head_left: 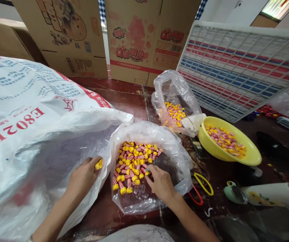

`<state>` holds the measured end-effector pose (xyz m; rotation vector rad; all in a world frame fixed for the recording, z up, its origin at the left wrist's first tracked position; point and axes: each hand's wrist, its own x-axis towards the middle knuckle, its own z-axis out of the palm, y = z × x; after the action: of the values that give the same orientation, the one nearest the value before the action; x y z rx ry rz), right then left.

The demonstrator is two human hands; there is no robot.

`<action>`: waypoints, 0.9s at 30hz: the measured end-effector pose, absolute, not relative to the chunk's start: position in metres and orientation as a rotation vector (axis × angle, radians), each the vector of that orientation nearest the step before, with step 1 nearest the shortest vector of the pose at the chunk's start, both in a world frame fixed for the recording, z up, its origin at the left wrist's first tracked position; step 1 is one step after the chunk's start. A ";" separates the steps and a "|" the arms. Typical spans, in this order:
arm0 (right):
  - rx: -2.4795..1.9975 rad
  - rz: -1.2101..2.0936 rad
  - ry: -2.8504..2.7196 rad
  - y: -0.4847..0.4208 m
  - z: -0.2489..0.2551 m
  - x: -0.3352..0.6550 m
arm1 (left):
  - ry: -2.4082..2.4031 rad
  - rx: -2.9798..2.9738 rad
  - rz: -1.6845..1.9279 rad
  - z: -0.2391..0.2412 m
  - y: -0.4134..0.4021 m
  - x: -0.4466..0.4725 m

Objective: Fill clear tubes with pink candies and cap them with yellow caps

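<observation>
My left hand [84, 173] is closed on one or more small yellow caps [98, 164], over the open mouth of a large white woven sack [31, 101]. Small red-and-white patterned pieces with yellow caps [133, 161] lie heaped in a clear plastic bag [154, 131] with its rim rolled open. At the right edge of that heap, my right hand [161, 181] has its thumb and fingers drawn together. Something small and grey-green shows at its fingertips, too small to tell what it is.
Behind stands another clear bag [174, 79] of yellow-capped pieces. To the right are a yellow basin [254, 158] of similar pieces, scissors with yellow and red handles [205, 184] and a flowered white flask [273, 195]. Cardboard boxes [144, 43] and a white wire rack [235, 67] border the back.
</observation>
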<state>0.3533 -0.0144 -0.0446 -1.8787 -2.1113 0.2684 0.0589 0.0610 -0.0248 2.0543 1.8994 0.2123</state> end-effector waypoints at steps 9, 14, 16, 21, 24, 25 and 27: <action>-1.246 0.943 -1.493 -0.021 0.016 0.335 | 1.323 1.148 0.729 0.021 0.000 0.061; -1.079 0.846 -1.785 -0.015 0.042 0.313 | 1.126 0.965 0.833 0.027 -0.020 0.096; -1.015 0.826 -1.907 -0.014 0.046 0.309 | 1.062 0.876 0.873 0.024 -0.022 0.102; -0.881 0.593 -2.124 -0.021 0.037 0.299 | 0.994 0.575 0.973 0.022 -0.027 0.117; -0.941 0.357 -2.108 -0.028 0.020 0.289 | 1.010 0.477 0.999 0.023 -0.031 0.127; -0.950 0.313 -2.094 -0.030 0.015 0.286 | 1.014 0.475 0.995 0.022 -0.033 0.129; -0.952 0.300 -2.082 -0.034 0.006 0.279 | 1.032 0.491 0.961 0.018 -0.038 0.127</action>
<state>0.2788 -0.0336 0.0055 -0.9523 -2.0825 0.2996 0.1265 -0.0384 0.0185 0.4912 1.0325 0.9613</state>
